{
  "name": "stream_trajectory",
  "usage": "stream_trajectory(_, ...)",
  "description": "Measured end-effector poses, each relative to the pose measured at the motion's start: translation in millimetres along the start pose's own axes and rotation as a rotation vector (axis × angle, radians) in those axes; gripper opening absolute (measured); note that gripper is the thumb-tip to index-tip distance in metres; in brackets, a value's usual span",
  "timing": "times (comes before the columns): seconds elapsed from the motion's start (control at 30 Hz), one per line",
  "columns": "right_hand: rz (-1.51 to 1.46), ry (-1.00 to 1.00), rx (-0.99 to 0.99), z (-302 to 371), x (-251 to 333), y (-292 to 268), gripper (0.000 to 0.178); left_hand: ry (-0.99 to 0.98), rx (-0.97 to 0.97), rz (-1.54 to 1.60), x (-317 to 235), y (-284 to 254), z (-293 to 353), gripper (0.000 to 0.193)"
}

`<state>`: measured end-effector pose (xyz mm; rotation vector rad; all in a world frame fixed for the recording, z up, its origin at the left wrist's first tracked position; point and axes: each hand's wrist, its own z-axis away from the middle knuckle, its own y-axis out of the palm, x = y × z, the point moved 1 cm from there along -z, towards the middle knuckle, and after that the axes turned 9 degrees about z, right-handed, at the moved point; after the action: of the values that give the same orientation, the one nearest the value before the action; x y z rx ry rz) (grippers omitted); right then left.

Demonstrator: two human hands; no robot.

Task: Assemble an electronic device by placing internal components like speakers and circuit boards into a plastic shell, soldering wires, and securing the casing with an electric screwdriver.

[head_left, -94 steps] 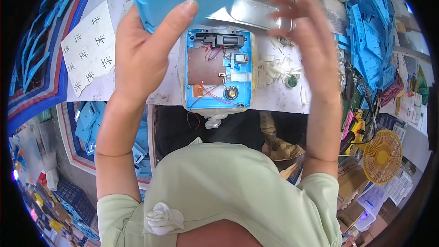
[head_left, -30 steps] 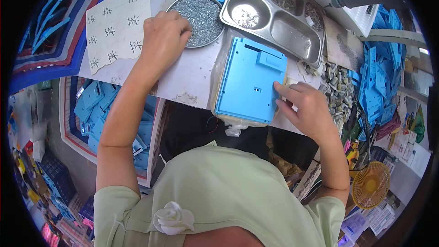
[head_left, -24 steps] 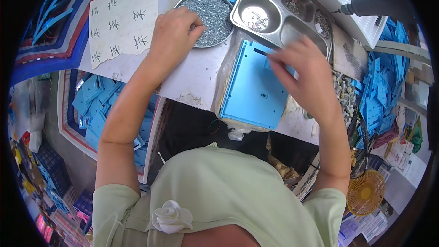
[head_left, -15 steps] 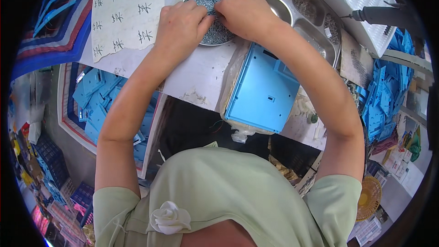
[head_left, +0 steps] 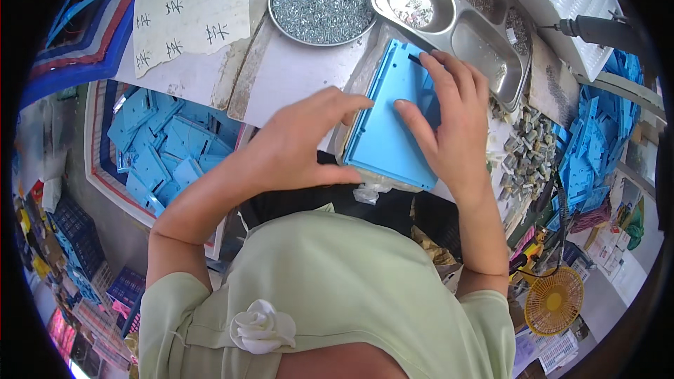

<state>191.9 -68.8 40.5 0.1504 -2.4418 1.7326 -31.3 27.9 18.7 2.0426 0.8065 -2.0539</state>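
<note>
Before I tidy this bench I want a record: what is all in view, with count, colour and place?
blue panel: one, light blue, flat at the table's near edge, under both hands
round dish of screws: one, metal, silvery screws, top centre
compartment tray: one, steel, top right, small parts inside
paper sheet: one, white with dark marks, top left
power screwdriver: one, dark, far right
small metal parts: a loose pile, grey, right of the panel
blue panels in bin: many, blue, below the table at left
fan: one, yellow, lower right
left hand: on the panel's left edge
right hand: flat on the panel
</note>
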Motion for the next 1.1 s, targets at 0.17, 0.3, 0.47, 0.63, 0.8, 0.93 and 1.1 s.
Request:
stream_trajectory(0.17, -0.055, 0.005, -0.081, 13, -2, 20, 0.053, 0.118, 0.0, -0.059, 19, 18, 11, 0.082)
stream_trajectory(0.3, -0.004, -0.028, -0.076, 15, 1, 23, 0.051, 0.102, 0.039, -0.089, 20, 17, 15, 0.081)
stream_trajectory(0.47, 0.096, 0.01, -0.044, 13, 6, 28, 0.046, 0.202, 0.109, -0.146, 12, 5, 10, 0.081)
stream_trajectory(0.63, 0.068, 0.04, -0.097, 14, 5, 27, 0.041, 0.201, 0.099, -0.156, 9, -12, -2, 0.064)
stream_trajectory(0.8, 0.112, 0.017, -0.178, 17, 7, 19, 0.04, 0.131, -0.378, -0.616, 36, -63, -55, 0.024)
stream_trajectory(0.93, 0.123, -0.02, -0.112, 14, 7, 11, 0.04, 0.092, -0.268, -0.867, 54, -78, -75, 0.014)
stream_trajectory(1.1, 0.017, -0.115, -0.063, -37, 5, -10, 0.029, 0.127, -0.325, -0.791, 62, -78, -66, 0.012)
